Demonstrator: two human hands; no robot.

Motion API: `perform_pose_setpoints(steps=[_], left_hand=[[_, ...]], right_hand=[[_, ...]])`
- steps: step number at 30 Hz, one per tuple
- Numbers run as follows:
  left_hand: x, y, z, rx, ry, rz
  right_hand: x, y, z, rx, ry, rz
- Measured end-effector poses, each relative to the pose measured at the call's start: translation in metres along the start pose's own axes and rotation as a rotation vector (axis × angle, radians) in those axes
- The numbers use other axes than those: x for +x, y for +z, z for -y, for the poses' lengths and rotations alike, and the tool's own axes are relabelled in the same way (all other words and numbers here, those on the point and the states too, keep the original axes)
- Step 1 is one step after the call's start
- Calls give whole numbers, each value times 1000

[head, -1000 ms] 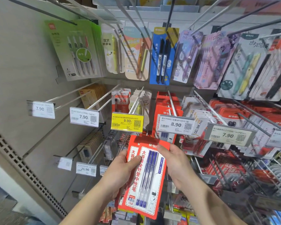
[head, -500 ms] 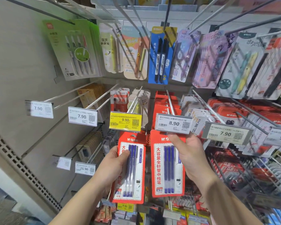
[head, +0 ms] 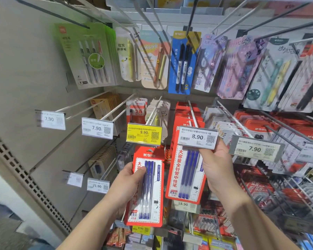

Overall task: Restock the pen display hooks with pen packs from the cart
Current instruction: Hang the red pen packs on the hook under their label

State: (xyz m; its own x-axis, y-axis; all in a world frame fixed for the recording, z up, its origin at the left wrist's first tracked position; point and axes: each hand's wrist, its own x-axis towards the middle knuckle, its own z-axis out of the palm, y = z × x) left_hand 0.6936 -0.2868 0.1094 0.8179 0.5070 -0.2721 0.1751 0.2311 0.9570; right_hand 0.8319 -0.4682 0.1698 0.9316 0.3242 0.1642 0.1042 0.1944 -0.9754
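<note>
I am gripping one red pen pack [head: 145, 188] in my left hand [head: 126, 184] below the yellow 9.90 tag [head: 144, 134], while my right hand [head: 216, 168] is pinching a second pack [head: 185, 175] (three blue pens) up behind the 8.90 tag [head: 197, 137].

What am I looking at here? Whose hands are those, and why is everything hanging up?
This is one picture, taken by a camera worn on a person's head, so you see what they see: their own two arms reaching out in front. There is no machine here, only bare hands.

They stand at a shop wall full of long metal hooks, with packs of pens hanging from them. The small cards at the hook tips are price tags.

The left hand holds a red pack of blue pens low down, waiting. The right hand holds a second red pack just like it, lifted so its top sits behind the 8.90 price tag, where more red packs hang. It looks as if that pack is going onto that hook.
</note>
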Motion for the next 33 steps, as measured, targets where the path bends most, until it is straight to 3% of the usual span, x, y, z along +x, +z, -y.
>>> perform_pose_setpoints(steps=[16, 22, 29, 33], left_hand=[[-7, -6, -3, -3, -18, -14], [-9, -4, -4, -9, -24, -17], [-10, -4, -6, -9, -34, -17], [-11, -5, -7, -5, -37, -17]], right_hand=[[-6, 0, 3, -9, -2, 42], [5, 2, 3, -32, 82, 5], [25, 8, 3, -94, 55, -49], [40, 9, -7, 20, 121, -70]])
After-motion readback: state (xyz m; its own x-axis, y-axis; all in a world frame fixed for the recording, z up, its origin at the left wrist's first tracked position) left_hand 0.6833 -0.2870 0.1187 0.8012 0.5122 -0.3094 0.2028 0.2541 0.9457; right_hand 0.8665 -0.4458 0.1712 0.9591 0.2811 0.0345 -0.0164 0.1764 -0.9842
